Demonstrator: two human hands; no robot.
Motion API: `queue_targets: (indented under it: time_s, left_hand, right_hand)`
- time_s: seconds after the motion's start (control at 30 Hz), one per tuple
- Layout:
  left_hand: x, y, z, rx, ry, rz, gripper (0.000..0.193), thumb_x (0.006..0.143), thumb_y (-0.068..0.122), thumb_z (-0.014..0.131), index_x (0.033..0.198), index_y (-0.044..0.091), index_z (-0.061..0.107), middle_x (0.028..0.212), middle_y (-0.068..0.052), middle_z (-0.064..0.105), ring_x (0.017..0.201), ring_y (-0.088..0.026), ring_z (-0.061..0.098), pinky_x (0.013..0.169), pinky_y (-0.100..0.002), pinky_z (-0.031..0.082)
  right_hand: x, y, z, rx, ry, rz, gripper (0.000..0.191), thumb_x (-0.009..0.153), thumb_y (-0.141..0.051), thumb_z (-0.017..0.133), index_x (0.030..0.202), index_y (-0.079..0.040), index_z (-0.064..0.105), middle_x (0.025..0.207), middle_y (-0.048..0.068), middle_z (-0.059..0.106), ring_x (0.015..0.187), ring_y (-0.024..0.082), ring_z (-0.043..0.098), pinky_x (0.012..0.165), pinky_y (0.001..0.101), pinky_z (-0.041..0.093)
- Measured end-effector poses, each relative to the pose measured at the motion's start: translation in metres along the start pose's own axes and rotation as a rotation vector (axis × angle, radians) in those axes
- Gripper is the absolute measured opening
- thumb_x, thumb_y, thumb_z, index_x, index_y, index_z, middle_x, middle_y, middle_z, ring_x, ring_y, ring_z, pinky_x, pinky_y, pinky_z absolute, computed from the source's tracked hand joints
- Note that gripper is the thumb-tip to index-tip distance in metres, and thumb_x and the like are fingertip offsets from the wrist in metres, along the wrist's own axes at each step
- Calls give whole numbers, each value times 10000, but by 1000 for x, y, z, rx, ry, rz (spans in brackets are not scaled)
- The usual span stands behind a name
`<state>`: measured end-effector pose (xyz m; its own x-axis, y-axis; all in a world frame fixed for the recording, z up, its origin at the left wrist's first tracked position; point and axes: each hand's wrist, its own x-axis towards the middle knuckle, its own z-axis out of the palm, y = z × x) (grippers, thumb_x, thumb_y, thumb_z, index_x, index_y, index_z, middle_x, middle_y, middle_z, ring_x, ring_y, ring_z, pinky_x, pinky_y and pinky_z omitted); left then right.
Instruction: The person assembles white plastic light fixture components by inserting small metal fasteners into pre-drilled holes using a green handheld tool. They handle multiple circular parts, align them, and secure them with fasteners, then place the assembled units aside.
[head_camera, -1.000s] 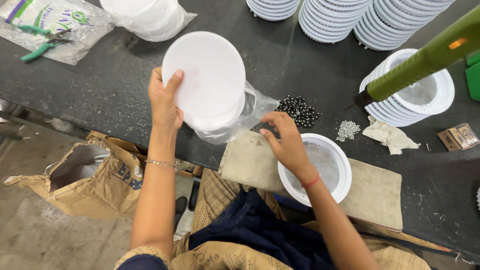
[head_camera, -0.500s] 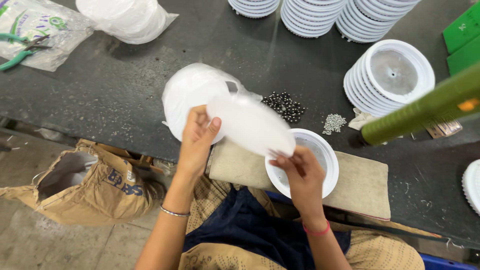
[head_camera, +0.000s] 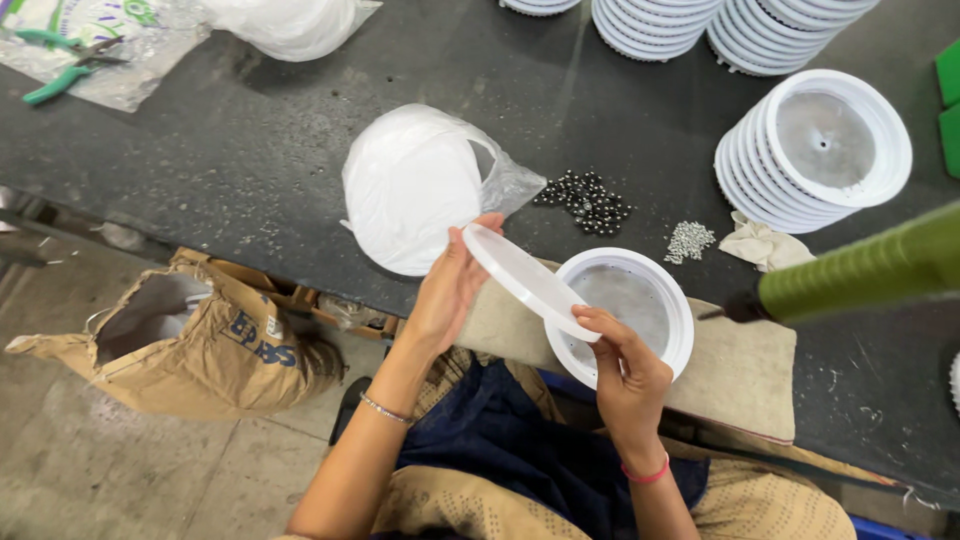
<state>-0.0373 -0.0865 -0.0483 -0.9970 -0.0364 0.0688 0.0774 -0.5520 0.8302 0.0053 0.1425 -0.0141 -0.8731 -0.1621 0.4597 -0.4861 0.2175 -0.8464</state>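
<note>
Left hand: the left hand holds the far end of a thin white disc, fingers pressed on its edge.
Right hand: the right hand pinches the near end of the same disc, thumb and fingers closed on it.
White disc: it is tilted, up in the air between the 2 hands, just over the edge of the round white housing.
Round white housing: it lies on a tan cloth pad at the front of the dark table. Its inside looks grey and shiny.
Bag of discs: a clear plastic bag of white discs lies on the table, just past the left hand.
Small parts: a heap of black balls and a small heap of silver bits sit near the housing.
Stack: a stack of white housings stands to the right.
Green tool: a green tool hangs over the right side.
Floor: a brown sack lies below the table.
</note>
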Motion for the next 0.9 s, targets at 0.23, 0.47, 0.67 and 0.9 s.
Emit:
queue_targets:
  time_s: [0.23,0.47,0.67,0.9]
  left_hand:
    - [-43,39,13,665,-31,422,302,1026,127,576,1287,20,683,1335,-113,679,1233,-219,655,1018,-311,537]
    - [-63,11,46,663,11,243,210,943,-60,626,1094,16,751,1079,-76,719,892,-119,706,791,-235,575]
    - [-66,-12,68,663,36,237,174,951,-5,680,1094,34,773,1020,-51,712,810,-84,690,686,-219,533]
    - [-59,-11,83,693,46,240,241,935,-1,685,1162,28,762,1070,-75,649,849,-109,673,726,-241,560]
  right_hand:
    - [-13,-33,-53,-180,43,22,279,951,163,538,1107,-23,676,1157,98,776,1125,195,760,954,271,575]
    - [-33,-30,-90,-253,103,250,282,915,111,631,1174,8,675,1212,115,737,991,144,700,793,237,566]
    - [-37,-3,-103,-141,231,266,260,932,64,674,1188,21,666,1209,95,638,1082,158,683,894,285,588]
    - [-48,17,-110,-1,303,356,330,909,62,682,1231,8,629,1130,97,689,1033,149,681,882,268,567]
